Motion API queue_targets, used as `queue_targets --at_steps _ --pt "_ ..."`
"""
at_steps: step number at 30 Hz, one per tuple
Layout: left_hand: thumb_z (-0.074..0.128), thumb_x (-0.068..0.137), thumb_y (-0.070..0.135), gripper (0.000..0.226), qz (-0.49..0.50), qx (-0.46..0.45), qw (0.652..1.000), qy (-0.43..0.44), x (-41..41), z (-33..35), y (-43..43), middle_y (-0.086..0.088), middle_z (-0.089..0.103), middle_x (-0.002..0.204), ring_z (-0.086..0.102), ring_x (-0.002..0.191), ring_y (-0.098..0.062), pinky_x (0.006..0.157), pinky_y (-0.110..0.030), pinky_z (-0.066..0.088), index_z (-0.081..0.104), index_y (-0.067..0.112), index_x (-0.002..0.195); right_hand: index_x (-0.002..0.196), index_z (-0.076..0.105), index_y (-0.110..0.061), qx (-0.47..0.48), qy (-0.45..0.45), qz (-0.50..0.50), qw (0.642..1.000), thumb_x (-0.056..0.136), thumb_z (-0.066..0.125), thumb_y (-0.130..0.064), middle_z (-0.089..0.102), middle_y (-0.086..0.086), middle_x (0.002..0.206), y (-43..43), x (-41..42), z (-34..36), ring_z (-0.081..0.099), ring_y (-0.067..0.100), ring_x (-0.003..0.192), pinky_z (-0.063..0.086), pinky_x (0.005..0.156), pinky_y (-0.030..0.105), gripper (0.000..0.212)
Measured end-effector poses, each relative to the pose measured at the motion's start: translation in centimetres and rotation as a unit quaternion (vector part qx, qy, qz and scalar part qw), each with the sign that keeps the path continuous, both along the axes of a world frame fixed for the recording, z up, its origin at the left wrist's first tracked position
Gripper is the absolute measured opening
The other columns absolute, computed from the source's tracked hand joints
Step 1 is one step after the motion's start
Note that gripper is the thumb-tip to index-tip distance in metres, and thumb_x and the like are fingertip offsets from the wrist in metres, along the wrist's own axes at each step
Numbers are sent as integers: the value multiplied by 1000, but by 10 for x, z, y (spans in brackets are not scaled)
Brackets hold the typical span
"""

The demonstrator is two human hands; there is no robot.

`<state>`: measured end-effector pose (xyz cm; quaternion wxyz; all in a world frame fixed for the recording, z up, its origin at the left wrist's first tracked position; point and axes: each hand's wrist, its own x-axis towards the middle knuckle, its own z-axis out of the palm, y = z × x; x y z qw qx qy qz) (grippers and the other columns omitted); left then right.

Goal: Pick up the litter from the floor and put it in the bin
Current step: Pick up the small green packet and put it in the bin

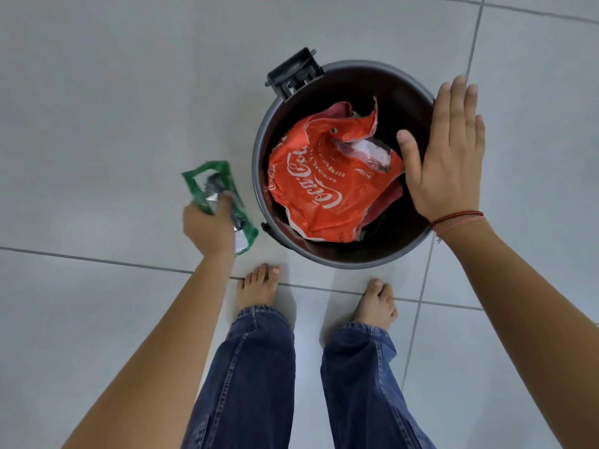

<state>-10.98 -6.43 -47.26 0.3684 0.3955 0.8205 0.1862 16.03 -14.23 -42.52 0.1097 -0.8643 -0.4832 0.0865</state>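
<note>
The left hand [207, 223] grasps a green wrapper [202, 189], fingers curled round its lower half. The wrapper is held above the tiled floor [97, 108], just beside the bin's left rim and outside it. It is crumpled green film with a silver and dark centre; its print is unreadable.

The right hand [444, 157] is released, fingers straight and together, palm down over the right side of the bin [256, 163]. It covers that part of the rim. Red thread bracelets [457, 218] circle the wrist.

The bin is round, dark inside, with a grey hinge bracket [293, 74] at its far rim. It contains a crumpled red Coca-Cola wrap [324, 189] with a clear plastic scrap [372, 150] in its fold. Green fragments show beneath; the rest is hidden. Bare feet [257, 286] and jeans [252, 367] stand near the bin.
</note>
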Motion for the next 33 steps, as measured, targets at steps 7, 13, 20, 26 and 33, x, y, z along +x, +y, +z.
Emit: queue_targets --at_steps 7,13,20,26,33 --pt "28 99 30 52 -440 170 881 43 53 92 -16 -3 17 157 14 144 -19 119 -22 7 17 23 149 148 14 -4 -8 27 1 1000 99 28 -45 14 17 157 2 2 4 8 31 146 10 119 47 65" --pt "32 99 33 55 -580 26 799 154 110 44 -19 -13 -4 160 -10 146 -31 112 -47 -12 10 31 150 148 15 -5 -9 32 -1 999 98 25 -49 15 15 157 2 4 2 8 29 146 9 118 43 67" --pt "19 89 69 79 -577 -166 787 140 138 -16 -39 -12 -28 155 -31 139 -31 107 -49 -25 -18 30 147 148 16 -5 -4 27 -3 1000 97 23 -51 17 15 157 1 3 -1 9 29 146 9 118 44 69" --pt "19 86 73 85 -579 -183 778 159 143 -19 -37 -11 -33 152 -34 138 -31 103 -48 -28 -23 29 145 148 17 -4 -9 21 -4 1000 97 23 -50 17 16 157 2 3 -1 10 29 146 7 118 43 69" --pt "30 96 54 72 -544 -163 817 97 148 45 -31 -18 2 159 -2 146 -31 118 -49 7 3 16 151 148 12 -4 -76 52 -11 996 99 32 -43 10 15 158 -1 1 18 5 27 146 7 120 46 66"
